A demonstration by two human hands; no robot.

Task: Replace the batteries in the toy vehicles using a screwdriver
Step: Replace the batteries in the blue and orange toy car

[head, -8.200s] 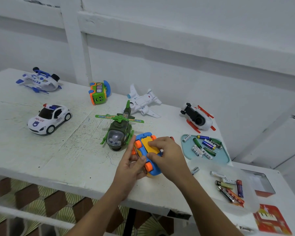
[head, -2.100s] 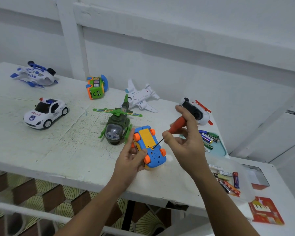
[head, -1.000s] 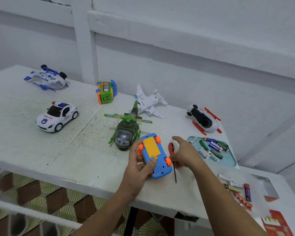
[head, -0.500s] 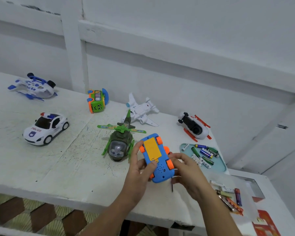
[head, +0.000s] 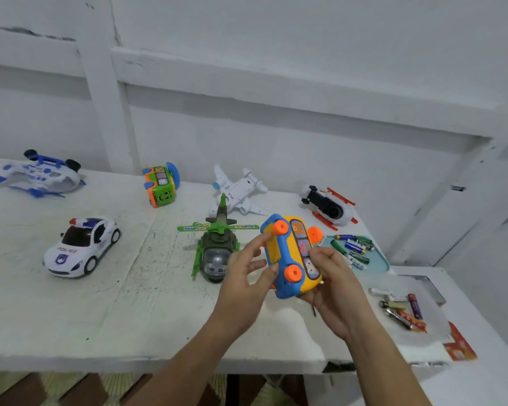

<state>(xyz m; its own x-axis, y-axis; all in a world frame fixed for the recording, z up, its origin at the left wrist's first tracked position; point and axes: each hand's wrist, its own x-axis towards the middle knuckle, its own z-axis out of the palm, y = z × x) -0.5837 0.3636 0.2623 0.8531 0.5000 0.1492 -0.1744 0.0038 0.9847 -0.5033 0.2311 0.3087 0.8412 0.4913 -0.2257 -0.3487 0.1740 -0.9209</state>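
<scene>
White table [head: 123, 303] under both hands. Right hand [head: 333, 288] grips toy bus [head: 289, 259] tipped on edge; left hand [head: 244, 284] pinches its yellow battery cover [head: 272, 252]. Lift cover evenly (screw state unseen), bus braced firmly.

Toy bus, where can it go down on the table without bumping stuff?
Set the toy bus on the bare table between the police car and the green helicopter, toward the near edge. The right side is crowded with the teal battery tray and loose batteries.
</scene>
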